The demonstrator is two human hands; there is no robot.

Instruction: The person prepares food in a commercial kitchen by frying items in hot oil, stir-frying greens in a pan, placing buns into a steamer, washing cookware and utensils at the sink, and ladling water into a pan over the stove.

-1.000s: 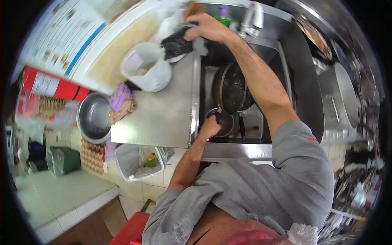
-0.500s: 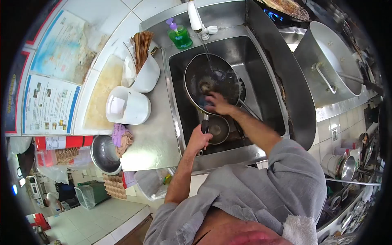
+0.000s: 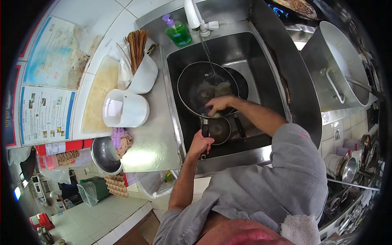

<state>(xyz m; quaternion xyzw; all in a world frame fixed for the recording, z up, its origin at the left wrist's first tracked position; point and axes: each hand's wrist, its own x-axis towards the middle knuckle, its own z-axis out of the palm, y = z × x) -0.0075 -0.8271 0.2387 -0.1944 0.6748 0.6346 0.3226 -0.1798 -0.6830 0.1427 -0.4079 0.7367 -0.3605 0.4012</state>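
Observation:
My left hand (image 3: 199, 143) is wrapped round the black handle (image 3: 205, 127) of a dark frying pan (image 3: 190, 83), held over the sink. Inside the pan, near its front rim, my right hand (image 3: 220, 105) has its fingers bent down against the surface. Something small and bluish shows at the fingertips, too blurred to name. Water runs from the white faucet (image 3: 192, 16) into the pan, and cloudy water lies in it. Beneath are a smaller pan (image 3: 220, 131) and another dark pan (image 3: 241, 83), partly hidden.
The steel sink (image 3: 261, 61) has a high right wall. Left of it stand white containers (image 3: 136, 108), one with a bundle of sticks (image 3: 136, 47), and a green soap bottle (image 3: 179, 34). A large pot (image 3: 316, 67) is at right, near a lit burner (image 3: 279, 11).
The pan has shifted slightly left and down in view, and more of the dark pan behind it shows. My right hand still works inside it; the left keeps its grip.

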